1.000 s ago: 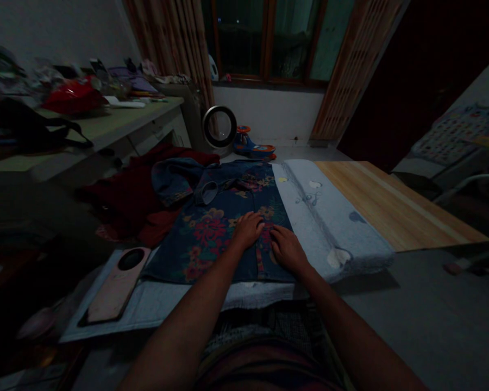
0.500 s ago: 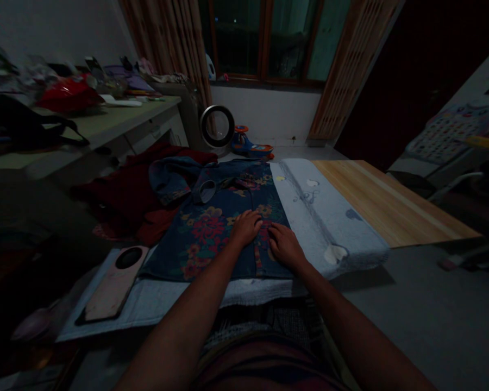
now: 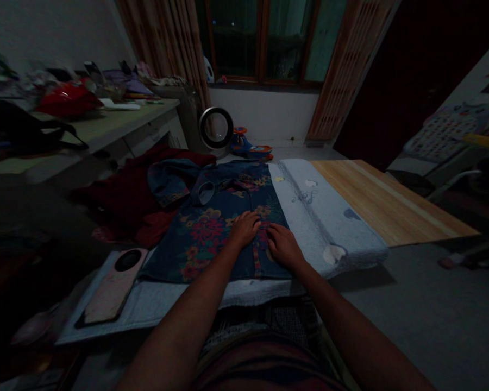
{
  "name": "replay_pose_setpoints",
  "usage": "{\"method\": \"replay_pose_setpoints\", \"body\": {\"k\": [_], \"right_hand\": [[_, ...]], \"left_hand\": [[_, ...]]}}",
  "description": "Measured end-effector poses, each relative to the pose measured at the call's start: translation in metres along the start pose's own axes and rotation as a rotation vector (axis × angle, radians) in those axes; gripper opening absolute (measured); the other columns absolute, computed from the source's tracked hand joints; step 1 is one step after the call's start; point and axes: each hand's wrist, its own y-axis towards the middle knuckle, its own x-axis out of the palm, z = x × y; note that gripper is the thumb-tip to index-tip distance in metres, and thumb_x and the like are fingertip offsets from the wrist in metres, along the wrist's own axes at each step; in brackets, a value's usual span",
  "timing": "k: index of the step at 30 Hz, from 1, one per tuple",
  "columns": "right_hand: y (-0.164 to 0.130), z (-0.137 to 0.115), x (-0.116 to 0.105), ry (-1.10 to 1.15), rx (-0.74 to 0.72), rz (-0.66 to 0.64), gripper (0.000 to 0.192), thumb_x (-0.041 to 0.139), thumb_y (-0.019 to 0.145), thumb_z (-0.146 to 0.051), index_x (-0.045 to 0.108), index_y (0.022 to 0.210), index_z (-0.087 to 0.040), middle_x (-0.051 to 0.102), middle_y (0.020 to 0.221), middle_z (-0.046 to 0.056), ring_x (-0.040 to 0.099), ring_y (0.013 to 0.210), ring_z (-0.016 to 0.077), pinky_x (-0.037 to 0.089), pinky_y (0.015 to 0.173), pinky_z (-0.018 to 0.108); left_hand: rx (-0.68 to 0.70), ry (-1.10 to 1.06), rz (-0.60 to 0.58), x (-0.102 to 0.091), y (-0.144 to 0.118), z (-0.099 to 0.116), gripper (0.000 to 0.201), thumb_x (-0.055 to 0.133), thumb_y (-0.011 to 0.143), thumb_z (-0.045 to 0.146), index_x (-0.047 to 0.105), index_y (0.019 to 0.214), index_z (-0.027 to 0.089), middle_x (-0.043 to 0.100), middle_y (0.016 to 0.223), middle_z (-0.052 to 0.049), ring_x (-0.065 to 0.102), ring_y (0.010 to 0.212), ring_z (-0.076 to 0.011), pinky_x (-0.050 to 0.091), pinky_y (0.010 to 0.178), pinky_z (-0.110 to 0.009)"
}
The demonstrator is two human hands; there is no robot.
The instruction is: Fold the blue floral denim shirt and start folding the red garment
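Hands barely shifted since earlier frame; left hand (image 3: 244,228) and right hand (image 3: 283,245) flat, fingers spread, pressing floral shirt (image 3: 212,228); shirt on grey pad (image 3: 326,217) at table (image 3: 391,201) near edge; phone (image 3: 112,285) at pad's left corner.

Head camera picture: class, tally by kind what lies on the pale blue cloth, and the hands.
Floral denim garment: 1
Phone: 1
Hands: 2, left hand and right hand, both flat on the garment
Total: 4
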Motion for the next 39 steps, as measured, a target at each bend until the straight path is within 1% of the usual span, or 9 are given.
{"method": "replay_pose_setpoints", "body": {"k": [6, 11, 18, 23, 31, 39], "right_hand": [[-0.0002, -0.0003, 0.0, 0.011, -0.001, 0.022, 0.035, 0.05, 0.089, -0.023, 0.061, 0.122, -0.015, 0.055, 0.134, 0.013, 0.046, 0.126, 0.0227, 0.034, 0.109, 0.038], [0.0004, -0.0015, -0.0014, 0.014, 0.004, -0.004, 0.036, 0.051, 0.088, -0.022, 0.061, 0.122, -0.015, 0.055, 0.135, 0.013, 0.046, 0.127, 0.0225, 0.033, 0.11, 0.039], [-0.0003, -0.0036, -0.0035, 0.017, 0.007, 0.02, 0.035, 0.052, 0.087, -0.021, 0.062, 0.121, -0.014, 0.055, 0.135, 0.012, 0.047, 0.126, 0.0228, 0.033, 0.11, 0.037], [-0.001, -0.0015, -0.0006, 0.018, 0.0, 0.028, 0.036, 0.052, 0.088, -0.021, 0.062, 0.121, -0.014, 0.055, 0.135, 0.013, 0.047, 0.126, 0.0234, 0.033, 0.11, 0.038], [0.0, -0.0006, 0.001, 0.033, -0.004, 0.044, 0.035, 0.053, 0.088, -0.022, 0.062, 0.12, -0.014, 0.057, 0.131, 0.013, 0.048, 0.123, 0.0241, 0.035, 0.108, 0.039], [-0.0013, -0.002, -0.0011, 0.036, -0.01, 0.066, 0.033, 0.053, 0.087, -0.021, 0.063, 0.119, -0.014, 0.057, 0.13, 0.013, 0.049, 0.121, 0.0239, 0.035, 0.108, 0.039]], "left_hand": [[0.006, -0.006, -0.002, -0.0011, -0.0003, -0.0017, 0.034, 0.04, 0.098, 0.038, 0.063, 0.118, 0.025, 0.055, 0.139, -0.002, 0.041, 0.133, -0.0236, 0.033, 0.11, -0.043], [0.005, -0.012, -0.014, -0.0034, -0.0006, -0.0017, 0.033, 0.045, 0.094, 0.036, 0.063, 0.119, 0.023, 0.055, 0.139, -0.003, 0.042, 0.133, -0.0246, 0.033, 0.11, -0.043], [0.01, -0.017, -0.004, -0.0039, -0.0012, -0.0009, 0.032, 0.047, 0.093, 0.035, 0.064, 0.117, 0.022, 0.056, 0.138, -0.003, 0.042, 0.133, -0.0245, 0.033, 0.11, -0.042], [-0.001, -0.032, 0.0, -0.0047, -0.0009, -0.0003, 0.031, 0.049, 0.092, 0.033, 0.064, 0.117, 0.022, 0.057, 0.137, -0.004, 0.043, 0.131, -0.024, 0.033, 0.111, -0.042], [0.019, -0.055, 0.068, -0.0028, -0.0007, -0.0019, 0.029, 0.054, 0.089, 0.031, 0.066, 0.113, 0.02, 0.057, 0.134, -0.008, 0.048, 0.126, -0.0239, 0.038, 0.107, -0.041], [0.016, -0.046, 0.077, 0.0005, -0.0005, -0.0036, 0.029, 0.054, 0.089, 0.032, 0.067, 0.113, 0.022, 0.058, 0.132, -0.006, 0.049, 0.125, -0.0237, 0.038, 0.107, -0.041]]}}
